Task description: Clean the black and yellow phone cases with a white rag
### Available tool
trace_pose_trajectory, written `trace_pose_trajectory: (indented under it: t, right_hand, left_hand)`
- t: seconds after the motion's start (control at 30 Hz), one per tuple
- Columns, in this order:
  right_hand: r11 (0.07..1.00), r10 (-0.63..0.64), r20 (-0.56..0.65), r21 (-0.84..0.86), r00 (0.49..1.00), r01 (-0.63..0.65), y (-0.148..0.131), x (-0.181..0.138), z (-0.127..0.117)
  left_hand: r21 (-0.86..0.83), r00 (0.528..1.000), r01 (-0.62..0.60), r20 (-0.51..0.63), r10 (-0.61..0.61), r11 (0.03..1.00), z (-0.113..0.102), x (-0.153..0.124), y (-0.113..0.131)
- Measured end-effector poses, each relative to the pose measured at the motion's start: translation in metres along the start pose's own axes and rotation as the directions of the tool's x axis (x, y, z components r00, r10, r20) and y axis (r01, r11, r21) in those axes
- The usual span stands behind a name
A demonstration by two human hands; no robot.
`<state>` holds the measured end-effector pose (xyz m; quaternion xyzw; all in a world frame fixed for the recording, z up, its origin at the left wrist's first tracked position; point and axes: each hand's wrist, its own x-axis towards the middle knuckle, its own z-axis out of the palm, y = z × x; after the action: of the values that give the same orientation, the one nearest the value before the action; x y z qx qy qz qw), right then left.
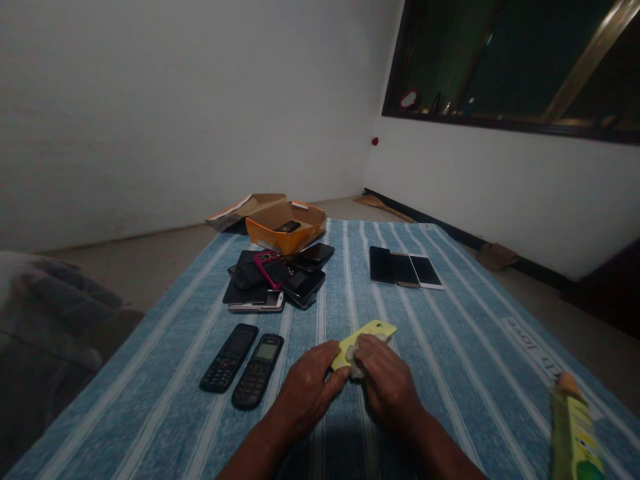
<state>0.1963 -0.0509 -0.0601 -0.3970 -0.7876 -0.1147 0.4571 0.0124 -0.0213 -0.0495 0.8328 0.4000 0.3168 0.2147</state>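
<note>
A yellow-backed phone is held low over the striped cloth, its back facing up. My left hand grips its near left end between thumb and fingers. Bunched under the fingers of my right hand is a greyish cloth, pressed against the yellow back. Left of my hands lie two dark keypad phones, one beside the other, face up and slightly slanted.
A pile of phones, one with a pink frame, lies before an open orange box holding a dark phone. Three phones sit in a row at right. A yellow-green packet stands near the right edge of the striped cloth.
</note>
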Motion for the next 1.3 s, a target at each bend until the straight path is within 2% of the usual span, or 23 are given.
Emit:
trace_pose_trajectory:
  t: [0.2, 0.33, 0.6, 0.73, 0.83, 0.9, 1.0, 1.07, 1.1, 1.13, 1.23, 1.3]
  right_hand:
    - [1.0, -0.01, -0.037, -0.026, 0.999, 0.009, -0.013, 0.007, 0.006]
    - [1.0, -0.014, 0.001, -0.006, 1.0, 0.014, -0.008, 0.01, 0.003]
    - [0.998, 0.059, 0.02, -0.032, 0.998, -0.059, 0.023, 0.002, 0.0]
    - [0.998, 0.06, 0.063, -0.003, 0.996, -0.06, 0.026, 0.0, 0.001]
    - [0.999, 0.044, 0.031, -0.033, 0.999, -0.043, 0.024, -0.001, 0.005]
    - [0.997, 0.034, -0.002, -0.073, 0.999, -0.034, 0.022, -0.001, 0.01]
    - [0.991, 0.007, -0.024, -0.135, 1.0, -0.01, 0.019, 0.0, 0.019]
    - [0.986, -0.009, -0.025, -0.164, 1.0, 0.005, 0.016, 0.002, 0.024]
    - [0.983, -0.02, -0.036, -0.184, 0.999, 0.013, 0.014, 0.003, 0.026]
    - [0.978, -0.032, -0.057, -0.209, 0.998, 0.02, 0.013, 0.003, 0.028]
    - [0.958, -0.09, -0.151, -0.284, 0.984, 0.044, 0.01, 0.006, 0.033]
    - [0.952, -0.113, -0.187, -0.3, 0.976, 0.053, 0.011, 0.006, 0.039]
  left_hand:
    - [-0.031, 0.998, 0.061, 0.018, -0.06, 0.998, -0.001, 0.002, 0.002]
    - [-0.016, 0.998, 0.066, 0.016, -0.066, 0.998, -0.001, 0.001, -0.001]
    - [0.101, 0.995, -0.053, -0.08, 0.061, 0.993, 0.006, 0.0, -0.017]
    - [0.163, 0.982, -0.111, -0.132, 0.133, 0.98, 0.008, -0.006, -0.022]
    - [0.201, 0.978, -0.128, -0.134, 0.157, 0.971, 0.006, -0.008, -0.024]
    - [0.235, 0.978, -0.121, -0.139, 0.156, 0.965, 0.002, 0.002, -0.025]
    - [0.309, 0.972, -0.148, -0.129, 0.196, 0.939, -0.006, 0.044, -0.016]
    - [0.368, 0.973, -0.201, -0.033, 0.229, 0.908, -0.006, 0.09, -0.002]
    - [0.405, 0.978, -0.204, 0.044, 0.204, 0.891, -0.004, 0.116, 0.007]
    - [0.44, 0.976, -0.21, 0.143, 0.163, 0.873, 0.001, 0.143, 0.016]
    - [0.465, 0.962, -0.241, 0.232, 0.145, 0.852, 0.026, 0.216, 0.037]
    - [0.485, 0.949, -0.254, 0.291, 0.119, 0.837, 0.049, 0.254, 0.042]
